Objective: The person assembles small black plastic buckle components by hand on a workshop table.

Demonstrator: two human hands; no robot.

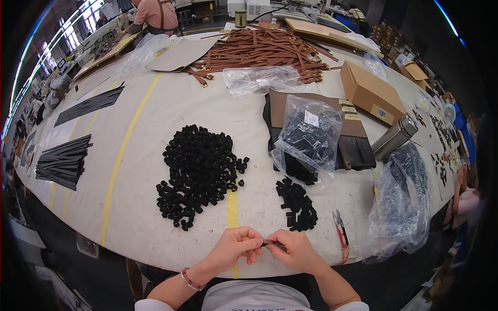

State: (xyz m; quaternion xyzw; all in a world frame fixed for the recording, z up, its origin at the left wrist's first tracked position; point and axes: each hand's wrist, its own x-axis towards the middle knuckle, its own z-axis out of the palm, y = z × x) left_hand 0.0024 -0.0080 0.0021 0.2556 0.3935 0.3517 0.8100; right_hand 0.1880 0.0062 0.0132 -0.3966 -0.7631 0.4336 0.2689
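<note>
Close to the table's front edge, my left hand (239, 248) and my right hand (292, 250) meet, fingertips pinched on a small black piece (266, 242). Its exact kind is mostly hidden by the fingers. Beyond my left hand spreads a big heap of small black looped pieces (197, 166). A smaller pile of flat black pieces (296, 205) lies just past my right hand. To the right of that hand, a pair of red-handled thread snips (341, 230) rests on the white table cover.
A clear bag of black pieces (308, 129) lies on dark leather sheets (358, 147). Nearby are a steel flask (395, 136), a cardboard box (372, 93) and a plastic bag (402, 197). Brown buckled straps (259, 52) lie at the back, black strips (65, 161) at left.
</note>
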